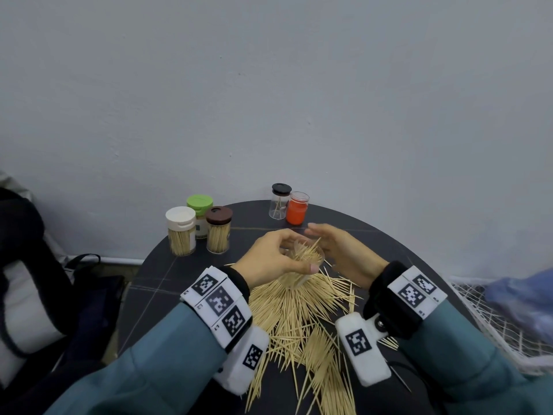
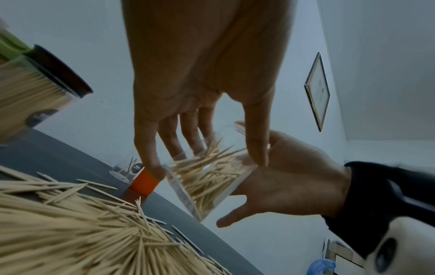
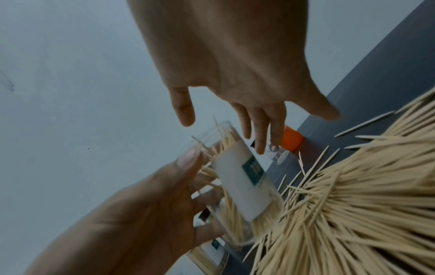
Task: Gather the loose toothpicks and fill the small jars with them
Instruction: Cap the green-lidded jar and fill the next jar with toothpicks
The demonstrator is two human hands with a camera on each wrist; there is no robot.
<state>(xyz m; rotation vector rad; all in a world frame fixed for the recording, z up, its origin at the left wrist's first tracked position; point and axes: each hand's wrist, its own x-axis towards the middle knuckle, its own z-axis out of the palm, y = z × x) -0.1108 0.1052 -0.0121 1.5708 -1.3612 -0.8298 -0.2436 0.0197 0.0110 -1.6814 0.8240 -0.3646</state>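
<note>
Progress partial: three capped jars (image 1: 197, 227) packed; left hand (image 1: 273, 260) clasps half-filled clear jar (image 1: 305, 266), right hand (image 1: 341, 253) spread, empty; toothpick heap (image 1: 299, 322) remains.

- Toothpicks (image 1: 302, 313): pale, matt wood.
- Held jar (image 2: 207, 178): clear, glossy plastic with a white paper label.
- Table (image 1: 179, 274): dark, smooth, matt.
- Lid (image 1: 296, 209) at 12 o'clock: orange, glossy plastic.
</note>
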